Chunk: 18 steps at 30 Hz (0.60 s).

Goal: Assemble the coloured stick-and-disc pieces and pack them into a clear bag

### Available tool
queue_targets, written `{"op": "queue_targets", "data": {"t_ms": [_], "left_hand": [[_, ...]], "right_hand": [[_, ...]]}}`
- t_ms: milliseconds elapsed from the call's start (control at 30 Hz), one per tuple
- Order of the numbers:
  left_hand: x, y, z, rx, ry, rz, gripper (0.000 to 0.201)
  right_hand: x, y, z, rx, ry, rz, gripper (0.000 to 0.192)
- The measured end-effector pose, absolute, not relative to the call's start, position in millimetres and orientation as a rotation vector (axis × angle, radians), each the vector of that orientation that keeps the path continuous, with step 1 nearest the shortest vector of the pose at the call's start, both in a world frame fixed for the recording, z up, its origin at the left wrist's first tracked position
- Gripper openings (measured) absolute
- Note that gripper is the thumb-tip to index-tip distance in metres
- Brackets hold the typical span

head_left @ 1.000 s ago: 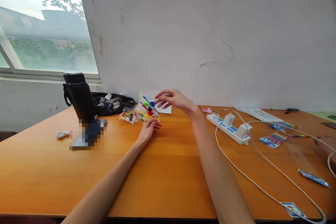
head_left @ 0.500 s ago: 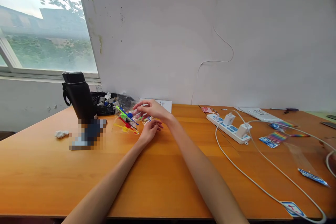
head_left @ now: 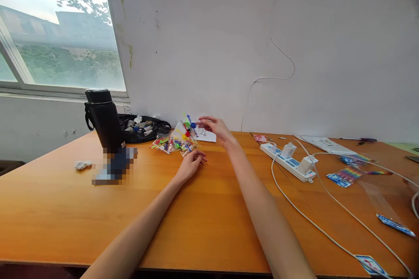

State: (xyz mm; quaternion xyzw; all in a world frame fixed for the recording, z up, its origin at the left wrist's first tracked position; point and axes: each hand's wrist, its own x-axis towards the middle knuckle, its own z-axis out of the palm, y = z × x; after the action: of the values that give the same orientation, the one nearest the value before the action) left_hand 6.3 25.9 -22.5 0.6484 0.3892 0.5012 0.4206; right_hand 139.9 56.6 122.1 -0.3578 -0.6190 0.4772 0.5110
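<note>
My right hand (head_left: pixel 216 130) is raised above the table, its fingers closed on the edge of a clear bag of colourful plastic pieces (head_left: pixel 188 130). Blue, green, red and yellow parts show through the film. Below it, my left hand (head_left: pixel 191 165) lies on the tabletop with loosely curled fingers a little apart and nothing visible in them. Just beyond the left hand, several similar small clear bags (head_left: pixel 168 143) of coloured pieces form a pile. Behind the held bag lies a white printed sheet (head_left: pixel 207 135), partly covered.
A black bottle (head_left: pixel 104 120) stands at left beside a black plastic bag (head_left: pixel 160 127) with rubbish. Crumpled tissue (head_left: pixel 82 165) lies nearby. To the right are a power strip (head_left: pixel 288 162) with white cables, rainbow-coloured packets (head_left: pixel 345 175) and a blue packet strip (head_left: pixel 395 225).
My right hand has moved right and slightly up with the bag, uncovering the pile of bags. The left hand has stayed on the table. The view has shifted slightly.
</note>
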Motion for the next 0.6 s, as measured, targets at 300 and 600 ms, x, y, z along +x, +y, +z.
{"op": "queue_targets", "data": {"t_ms": [300, 600], "left_hand": [[5.9, 24.7, -22.0, 1.704, 0.997, 1.219, 0.020], [4.6, 26.4, -24.9, 1.711, 0.991, 1.197, 0.019]], "right_hand": [[239.6, 101.0, 84.6, -1.045, -0.946, 0.681, 0.011], [288.4, 121.8, 43.0, -1.330, -0.899, 0.430, 0.012]]}}
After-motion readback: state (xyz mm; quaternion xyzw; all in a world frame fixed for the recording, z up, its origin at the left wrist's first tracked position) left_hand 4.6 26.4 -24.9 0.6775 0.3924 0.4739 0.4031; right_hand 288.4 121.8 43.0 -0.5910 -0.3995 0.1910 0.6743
